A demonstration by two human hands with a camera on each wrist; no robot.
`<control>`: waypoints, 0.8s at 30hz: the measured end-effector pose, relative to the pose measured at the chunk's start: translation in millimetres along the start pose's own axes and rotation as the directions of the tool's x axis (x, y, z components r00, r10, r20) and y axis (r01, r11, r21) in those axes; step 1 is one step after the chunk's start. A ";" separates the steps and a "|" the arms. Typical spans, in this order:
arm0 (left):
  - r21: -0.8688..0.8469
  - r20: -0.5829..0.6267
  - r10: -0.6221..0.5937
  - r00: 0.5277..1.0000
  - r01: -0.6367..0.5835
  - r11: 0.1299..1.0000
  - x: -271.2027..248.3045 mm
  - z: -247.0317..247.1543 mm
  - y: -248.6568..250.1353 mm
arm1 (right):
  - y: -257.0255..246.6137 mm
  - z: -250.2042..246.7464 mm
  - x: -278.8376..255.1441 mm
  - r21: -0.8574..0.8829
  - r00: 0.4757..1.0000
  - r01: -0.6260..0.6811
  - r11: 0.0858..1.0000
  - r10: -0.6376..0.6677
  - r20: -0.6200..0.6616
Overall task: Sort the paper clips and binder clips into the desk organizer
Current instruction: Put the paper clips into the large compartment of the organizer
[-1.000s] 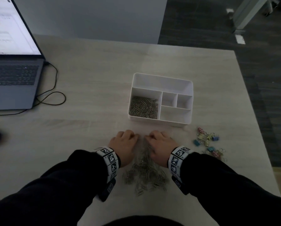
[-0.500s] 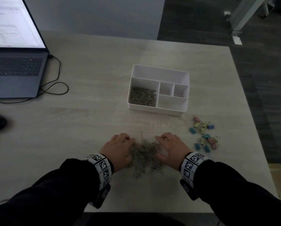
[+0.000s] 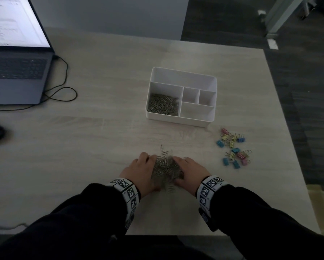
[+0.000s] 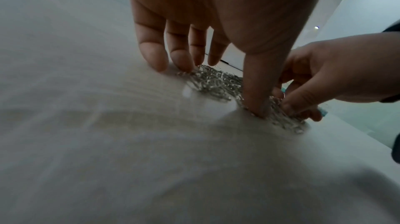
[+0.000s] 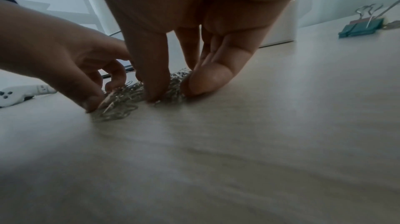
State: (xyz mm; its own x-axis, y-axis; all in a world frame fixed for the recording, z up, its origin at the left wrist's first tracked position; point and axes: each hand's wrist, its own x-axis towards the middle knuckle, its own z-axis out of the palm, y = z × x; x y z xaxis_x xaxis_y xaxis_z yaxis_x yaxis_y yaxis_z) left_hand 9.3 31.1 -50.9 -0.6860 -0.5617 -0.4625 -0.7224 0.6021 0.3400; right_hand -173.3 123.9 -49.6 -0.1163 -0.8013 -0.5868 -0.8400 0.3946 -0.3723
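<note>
A heap of silver paper clips (image 3: pixel 166 168) lies on the table near its front edge. My left hand (image 3: pixel 148 169) cups the heap from the left and my right hand (image 3: pixel 183 169) from the right, fingers curled into it. In the left wrist view the left thumb (image 4: pixel 257 104) digs into the paper clips (image 4: pixel 216 82). The right wrist view shows my right hand (image 5: pixel 179 87) pinching into the heap. The white desk organizer (image 3: pixel 183 73) stands beyond, with paper clips (image 3: pixel 163 106) in its front left compartment. Coloured binder clips (image 3: pixel 232 147) lie scattered to the right.
An open laptop (image 3: pixel 16 72) with a black cable (image 3: pixel 63 91) sits at the far left. The table's right edge (image 3: pixel 292 147) runs close to the binder clips. A few stray paper clips (image 3: pixel 162 149) lie just beyond the heap.
Both hands have drawn closer together, and the spread of paper clips between them has been squeezed into a tighter heap.
</note>
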 end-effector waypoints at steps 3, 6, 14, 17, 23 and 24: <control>-0.034 -0.014 0.018 1.000 -0.019 0.999 8.5 -6.9 -3.3 | -1.6 -5.0 0.7 0.089 0.999 0.005 0.996 0.000 -0.053; -0.022 -0.006 -0.014 1.000 0.014 1.000 7.5 -13.7 -14.4 | 8.4 -8.2 -4.2 0.146 0.995 -0.043 0.988 0.055 -0.078; 0.032 0.034 -0.058 0.998 0.057 0.998 4.8 -8.1 -9.8 | 11.9 1.2 -8.1 0.171 0.986 -0.146 0.974 0.157 -0.054; 0.015 0.032 -0.007 0.999 0.006 1.000 13.2 -10.2 1.2 | 0.7 5.5 0.0 0.183 0.991 -0.097 0.978 0.111 -0.069; -0.023 0.038 0.068 0.997 -0.067 0.997 23.0 -10.0 1.9 | -14.1 4.1 9.8 0.159 0.993 -0.046 0.986 0.062 -0.098; -0.025 0.034 0.082 0.996 -0.081 0.996 23.7 -9.4 1.2 | -15.1 3.1 10.9 0.158 0.994 -0.044 0.986 0.060 -0.094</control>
State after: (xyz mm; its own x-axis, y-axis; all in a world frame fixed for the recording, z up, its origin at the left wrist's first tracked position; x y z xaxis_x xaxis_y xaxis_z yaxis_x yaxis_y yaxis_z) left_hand -8.7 13.2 -53.8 -0.7393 -0.4912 -0.4607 -0.6666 0.6310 0.3968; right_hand -160.2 110.6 -52.6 -0.2157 -0.8151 -0.5376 -0.7399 0.4957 -0.4547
